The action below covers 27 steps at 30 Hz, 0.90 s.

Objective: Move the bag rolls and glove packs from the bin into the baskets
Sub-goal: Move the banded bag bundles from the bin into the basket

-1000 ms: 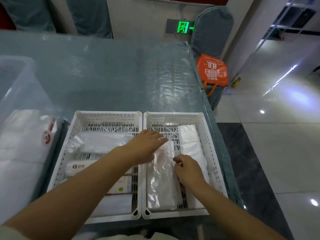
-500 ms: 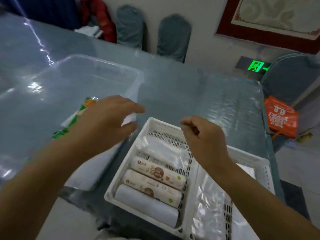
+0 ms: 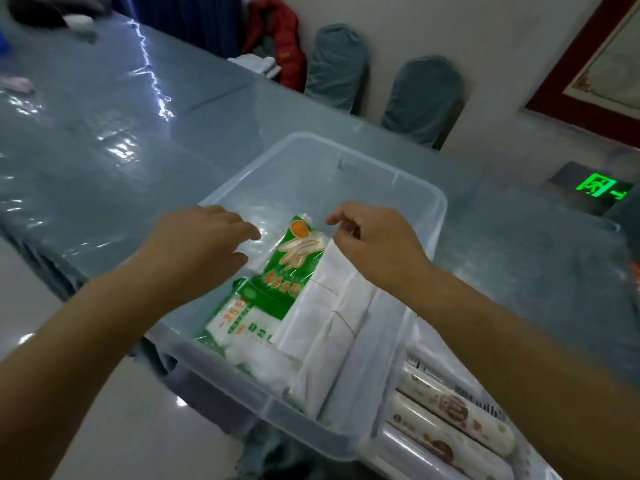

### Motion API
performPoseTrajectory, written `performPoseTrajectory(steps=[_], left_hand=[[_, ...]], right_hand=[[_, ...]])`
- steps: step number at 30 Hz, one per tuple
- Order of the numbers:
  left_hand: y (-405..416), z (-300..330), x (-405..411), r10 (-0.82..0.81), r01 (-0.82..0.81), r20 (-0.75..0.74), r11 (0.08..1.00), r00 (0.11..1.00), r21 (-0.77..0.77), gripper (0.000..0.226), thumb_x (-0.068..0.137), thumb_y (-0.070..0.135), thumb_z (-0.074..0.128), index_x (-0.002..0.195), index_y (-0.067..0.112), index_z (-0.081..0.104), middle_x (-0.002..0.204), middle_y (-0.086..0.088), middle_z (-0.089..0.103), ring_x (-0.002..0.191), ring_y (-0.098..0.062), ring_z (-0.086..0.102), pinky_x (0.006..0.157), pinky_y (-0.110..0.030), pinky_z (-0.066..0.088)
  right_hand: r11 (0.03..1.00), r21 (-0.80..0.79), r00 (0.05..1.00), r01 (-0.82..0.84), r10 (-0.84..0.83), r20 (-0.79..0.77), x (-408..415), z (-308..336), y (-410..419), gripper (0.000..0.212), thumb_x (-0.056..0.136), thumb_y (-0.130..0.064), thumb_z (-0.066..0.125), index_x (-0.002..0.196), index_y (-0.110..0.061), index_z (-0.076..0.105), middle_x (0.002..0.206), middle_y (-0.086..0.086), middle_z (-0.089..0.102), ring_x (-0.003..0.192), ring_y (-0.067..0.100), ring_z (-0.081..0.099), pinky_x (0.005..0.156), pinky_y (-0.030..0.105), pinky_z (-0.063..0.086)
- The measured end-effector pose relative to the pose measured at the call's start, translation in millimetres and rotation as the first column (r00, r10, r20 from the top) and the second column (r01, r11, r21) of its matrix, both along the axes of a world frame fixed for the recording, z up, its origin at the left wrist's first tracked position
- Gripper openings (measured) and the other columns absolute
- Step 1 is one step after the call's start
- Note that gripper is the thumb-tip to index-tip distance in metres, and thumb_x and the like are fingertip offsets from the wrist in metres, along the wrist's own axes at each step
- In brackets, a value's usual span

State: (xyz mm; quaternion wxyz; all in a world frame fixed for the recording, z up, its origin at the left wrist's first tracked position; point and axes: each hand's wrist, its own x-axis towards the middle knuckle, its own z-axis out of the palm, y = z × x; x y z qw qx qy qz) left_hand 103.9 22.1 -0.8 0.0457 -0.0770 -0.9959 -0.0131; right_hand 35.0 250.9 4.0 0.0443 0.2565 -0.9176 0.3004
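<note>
A clear plastic bin [image 3: 408,188] stands in the middle of the table. Inside lie a green-and-white glove pack [image 3: 277,289] and, to its right, a white bundle of bags [image 3: 332,327] tied with rubber bands. My left hand [image 3: 197,244] hovers over the bin's left side, fingers spread, holding nothing. My right hand [image 3: 374,244] is over the top of the white bundle, thumb and forefinger pinched close; I cannot tell if they grip it. At the lower right, printed bag rolls [image 3: 453,410] lie in a basket whose rim is mostly out of view.
The table [image 3: 104,133] has a shiny blue-grey plastic cover. Two covered chairs [image 3: 422,98] stand at its far edge by the wall. Red clothing [image 3: 280,39] lies on another chair. A green exit sign [image 3: 595,185] glows at right.
My view has swung left from the two baskets to the bin. Both hands left the right basket and now reach into the bin over the packs.
</note>
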Motion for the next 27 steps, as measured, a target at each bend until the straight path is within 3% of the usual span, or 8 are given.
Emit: performPoseTrajectory(steps=[2,4,7,9,11,15,22,27], left_hand=[[-20,-9,-9,-0.069,0.069,0.031,0.997,0.997,-0.022,0.039,0.086,0.036,0.055,0.125,0.035,0.053,0.123,0.009,0.06,0.116,-0.014,0.051,0.094,-0.031,0.039],[-35,-18,-18,-0.152,0.155,0.048,0.987,0.987,-0.054,0.039,0.087,0.038,0.053,0.126,0.034,0.05,0.124,0.009,0.059,0.117,-0.014,0.05,0.096,-0.031,0.037],[-49,-27,-27,-0.282,0.284,0.034,0.958,0.959,-0.044,0.038,0.087,0.038,0.054,0.125,0.032,0.052,0.119,0.007,0.063,0.112,-0.017,0.054,0.095,-0.033,0.04],[-57,-31,-31,-0.335,0.335,0.028,0.942,0.942,-0.007,0.037,0.086,0.038,0.056,0.122,0.03,0.055,0.115,0.006,0.066,0.108,-0.018,0.057,0.093,-0.033,0.041],[-64,-36,-31,-0.366,0.365,0.019,0.931,0.93,0.022,0.035,0.085,0.037,0.058,0.119,0.029,0.059,0.11,0.005,0.068,0.104,-0.019,0.059,0.092,-0.032,0.042],[-68,-40,-29,-0.429,0.431,-0.04,0.902,0.902,0.037,0.026,0.076,0.029,0.068,0.101,0.023,0.069,0.089,0.002,0.074,0.084,-0.022,0.067,0.086,-0.034,0.047],[-72,-47,-31,-0.431,0.431,-0.002,0.902,0.902,0.0,0.03,0.089,0.038,0.041,0.109,0.027,0.06,0.101,0.008,0.068,0.095,-0.015,0.06,0.098,-0.03,0.034],[-71,-52,-36,-0.43,0.43,-0.021,0.903,0.902,0.008,0.026,0.088,0.037,0.043,0.103,0.026,0.061,0.093,0.007,0.067,0.087,-0.015,0.06,0.095,-0.03,0.037]], right_hand=[[0.966,0.245,0.992,-0.085,0.059,0.112,-22,-18,-34,0.019,0.085,-0.024,0.054,0.101,-0.027,0.065,0.09,-0.005,0.068,0.085,0.017,0.061,0.07,0.029,0.045],[0.826,0.511,0.964,-0.238,0.14,0.224,-37,-40,-59,0.022,0.087,-0.022,0.054,0.106,-0.026,0.063,0.107,0.0,0.065,0.1,0.022,0.058,0.081,0.031,0.044],[0.468,0.734,0.87,-0.492,0.239,0.431,-41,-72,-74,0.03,0.086,-0.012,0.053,0.114,-0.022,0.059,0.119,0.003,0.058,0.107,0.025,0.054,0.085,0.036,0.048],[0.212,0.778,0.804,-0.591,0.237,0.546,-38,-88,-69,0.035,0.084,-0.009,0.056,0.118,-0.02,0.055,0.12,0.005,0.055,0.105,0.027,0.054,0.079,0.036,0.048],[0.026,0.792,0.775,-0.609,0.231,0.588,-34,-101,-58,0.039,0.083,-0.008,0.06,0.119,-0.02,0.054,0.12,0.006,0.055,0.104,0.028,0.055,0.076,0.035,0.046],[-0.02,0.833,0.794,-0.553,0.29,0.534,-32,-116,-48,0.034,0.08,-0.011,0.063,0.112,-0.021,0.059,0.115,0.003,0.06,0.104,0.026,0.055,0.084,0.034,0.038],[-0.149,0.861,0.793,-0.487,0.338,0.507,-45,-100,-55,0.014,0.081,-0.009,0.06,0.094,-0.01,0.065,0.097,0.009,0.066,0.09,0.03,0.061,0.08,0.034,0.044],[-0.077,0.953,0.768,-0.292,0.575,0.282,-77,-81,-59,0.022,0.082,0.001,0.05,0.091,-0.014,0.063,0.096,0.005,0.065,0.092,0.028,0.059,0.078,0.036,0.039]])
